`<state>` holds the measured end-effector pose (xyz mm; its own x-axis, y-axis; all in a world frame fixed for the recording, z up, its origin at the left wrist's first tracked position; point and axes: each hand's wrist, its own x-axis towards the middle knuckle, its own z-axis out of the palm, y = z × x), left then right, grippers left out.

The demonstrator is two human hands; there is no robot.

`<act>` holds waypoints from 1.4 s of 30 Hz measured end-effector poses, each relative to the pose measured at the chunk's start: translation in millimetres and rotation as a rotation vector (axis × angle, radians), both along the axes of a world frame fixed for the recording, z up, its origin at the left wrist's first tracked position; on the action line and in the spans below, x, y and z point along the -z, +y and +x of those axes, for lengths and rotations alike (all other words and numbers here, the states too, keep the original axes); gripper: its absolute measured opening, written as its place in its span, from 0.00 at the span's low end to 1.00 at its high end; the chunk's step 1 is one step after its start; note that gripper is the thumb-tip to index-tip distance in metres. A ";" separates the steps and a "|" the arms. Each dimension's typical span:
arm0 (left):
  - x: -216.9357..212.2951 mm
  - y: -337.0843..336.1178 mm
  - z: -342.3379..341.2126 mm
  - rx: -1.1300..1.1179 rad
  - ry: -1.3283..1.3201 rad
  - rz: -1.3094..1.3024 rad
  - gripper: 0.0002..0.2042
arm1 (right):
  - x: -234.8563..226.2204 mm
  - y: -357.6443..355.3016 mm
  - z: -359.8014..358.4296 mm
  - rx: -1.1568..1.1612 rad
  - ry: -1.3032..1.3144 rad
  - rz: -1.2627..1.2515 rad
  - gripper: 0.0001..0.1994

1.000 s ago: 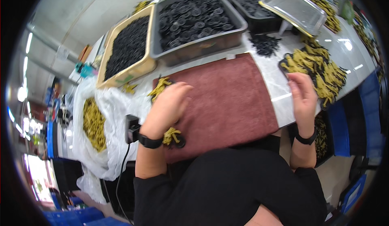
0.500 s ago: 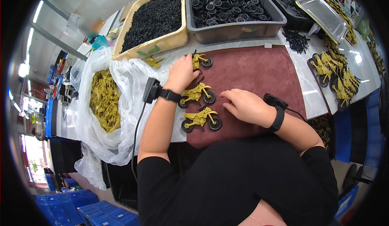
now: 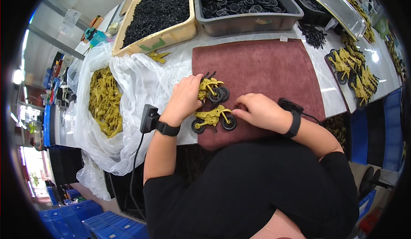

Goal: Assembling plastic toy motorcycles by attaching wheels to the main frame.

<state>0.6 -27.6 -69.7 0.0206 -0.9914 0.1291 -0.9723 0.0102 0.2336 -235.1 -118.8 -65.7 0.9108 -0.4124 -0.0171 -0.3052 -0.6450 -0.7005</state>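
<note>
My left hand [image 3: 185,97] is closed on the rear ends of two yellow-green toy motorcycles [image 3: 210,89], which lie pressed together, their black front wheels overlapping. My fingers and palm hide their back parts. Just nearer to me, another toy motorcycle [image 3: 209,117] lies on its side on the maroon cloth [image 3: 261,63], with both black wheels showing. My right hand [image 3: 259,112] hovers by its front end, fingers curled and thumb apart from them. The thumb tip is close to the front wheel; whether it touches, I cannot tell.
A cream bin [image 3: 154,44] of small black parts and a grey bin [image 3: 252,25] of black wheels stand behind. On the left, a clear plastic bag [image 3: 132,74] holds yellow-green parts [image 3: 105,104]. More motorcycle bodies [image 3: 353,74] are heaped at right, below a clear tray [image 3: 340,14].
My left hand has drawn the farthest motorcycle toward me, up against the middle one. My right hand's fingers have curled in more, near the nearest motorcycle.
</note>
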 end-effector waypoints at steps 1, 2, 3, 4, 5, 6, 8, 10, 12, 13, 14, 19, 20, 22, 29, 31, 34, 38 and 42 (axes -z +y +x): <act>-0.6 1.0 -0.9 0.004 0.000 0.003 0.33 | 3.4 6.2 4.3 0.000 0.043 -0.051 0.16; -2.5 3.1 -1.6 -0.044 0.015 0.004 0.32 | 7.0 13.7 7.1 0.013 0.011 -0.110 0.18; -4.8 6.3 -2.3 -0.093 0.029 0.004 0.32 | 5.9 20.5 9.5 0.010 0.001 -0.139 0.18; -5.6 5.9 -1.6 -0.135 0.042 0.003 0.31 | 5.6 22.6 11.7 0.014 -0.009 -0.169 0.19; -6.0 11.2 -3.4 -0.161 0.027 -0.116 0.31 | 7.2 22.4 12.9 0.025 -0.010 -0.169 0.19; -10.6 18.2 -6.8 -0.149 0.026 -0.117 0.31 | 10.5 21.6 13.8 0.021 0.001 -0.144 0.19; -26.3 31.7 -19.5 -0.056 0.243 -0.114 0.30 | 16.2 18.1 10.9 0.045 0.014 -0.115 0.20; -22.1 40.4 -38.5 0.050 0.324 -0.111 0.30 | 17.1 7.8 5.8 0.060 -0.042 0.038 0.19; -7.3 41.5 -58.2 0.102 0.296 -0.186 0.31 | 13.2 1.9 1.3 0.105 -0.014 0.139 0.18; -2.5 43.0 -65.1 0.056 0.317 -0.137 0.33 | 9.9 -1.3 -3.3 0.133 0.008 0.244 0.18; 0.7 43.3 -72.4 0.015 0.337 -0.087 0.35 | 14.5 -1.7 -7.3 0.145 -0.040 0.312 0.17; -2.7 19.4 -92.5 0.112 0.478 -0.022 0.36 | 20.2 -8.5 -23.4 0.199 -0.186 1.261 0.16; -1.6 14.8 -94.5 0.105 0.529 -0.068 0.37 | 17.8 -11.4 -28.2 0.226 -0.212 1.253 0.16; -11.5 6.3 -103.7 0.085 0.643 0.116 0.33 | 4.3 -15.3 -41.8 0.219 -0.232 1.505 0.19; -17.1 -62.0 -171.3 0.311 0.241 -0.129 0.31 | -12.2 -23.8 -115.1 0.357 -0.510 0.860 0.28; -20.7 -97.1 -206.7 0.438 0.193 -0.258 0.32 | -23.4 -34.9 -156.9 0.471 -0.621 0.687 0.28; -21.3 -154.2 -260.1 0.661 0.220 -0.450 0.31 | -29.1 -51.7 -213.5 0.666 -0.713 0.496 0.28; -14.4 -217.4 -356.3 0.870 0.227 -0.597 0.23 | -18.7 -60.0 -287.1 1.006 -0.834 0.249 0.29; 0.6 -252.8 -414.9 0.962 0.115 -0.599 0.22 | 13.8 -80.0 -331.2 1.124 -0.924 0.117 0.30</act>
